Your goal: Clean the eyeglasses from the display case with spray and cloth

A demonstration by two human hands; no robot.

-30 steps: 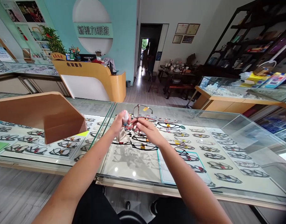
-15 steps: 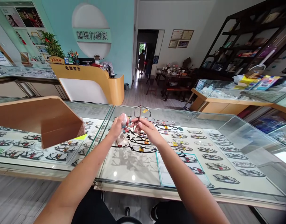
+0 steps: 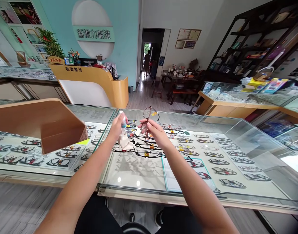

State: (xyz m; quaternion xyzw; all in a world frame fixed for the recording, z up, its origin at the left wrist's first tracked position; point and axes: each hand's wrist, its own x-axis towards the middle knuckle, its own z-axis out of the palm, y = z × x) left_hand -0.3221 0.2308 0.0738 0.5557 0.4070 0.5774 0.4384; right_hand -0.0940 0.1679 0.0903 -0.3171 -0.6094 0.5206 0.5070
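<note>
My left hand is closed around a small white bottle with a blue-green band. A pale cloth hangs below that hand. In my right hand is a pair of eyeglasses with a thin reddish-brown frame, turned on end, one lens above the fingers. A yellow tag is on its temple. Both hands are above the glass display case, a short gap between them. Beneath them, several dark-framed glasses lie in rows inside the case.
At the left, a brown tilted panel, perhaps a mirror's back, stands on the counter. A teal-edged white sheet lies inside the case at right. Beyond are a wooden cash desk and a second glass case. A person stands in the far doorway.
My left hand has moved left with the bottle and cloth, away from the eyeglasses. The eyeglasses in my right hand have shifted slightly right.
</note>
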